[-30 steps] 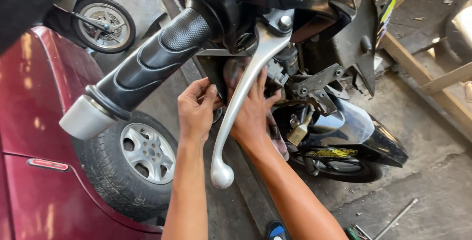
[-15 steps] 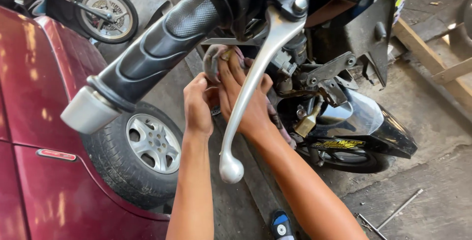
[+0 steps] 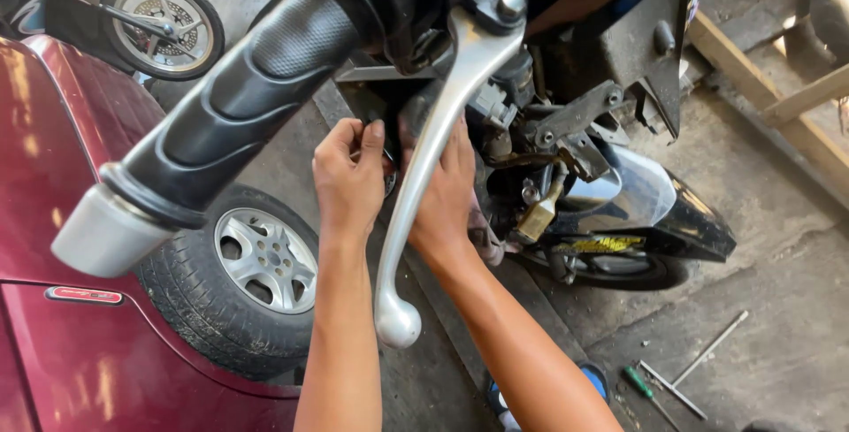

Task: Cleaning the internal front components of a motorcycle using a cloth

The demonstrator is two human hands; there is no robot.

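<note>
Far left stands the maroon car (image 3: 62,220) with its grey alloy wheel (image 3: 265,259); above it juts the black rubber handlebar grip (image 3: 239,105) with its silver end cap (image 3: 102,233). Just under the grip my left hand (image 3: 349,180) reaches up, thumb and fingers pinched together on the edge of a dark panel piece (image 3: 380,105) beneath the handlebar; how much of it they have I cannot tell. It looks like thin, stiff plastic, light, likely to crack if bent, so I judge the edge near its mount is the place to hold. The long silver brake lever (image 3: 424,167) hangs down between my hands, hard and smooth. My right hand (image 3: 447,198) lies behind it, fingers spread loosely toward the same dark part, tips hidden. Farther right, the motorcycle's black front fender (image 3: 690,229) sits over its tyre, and metal rods (image 3: 707,352) and a green-handled screwdriver (image 3: 638,383) lie on the concrete floor (image 3: 778,246). I see no containers.
</note>
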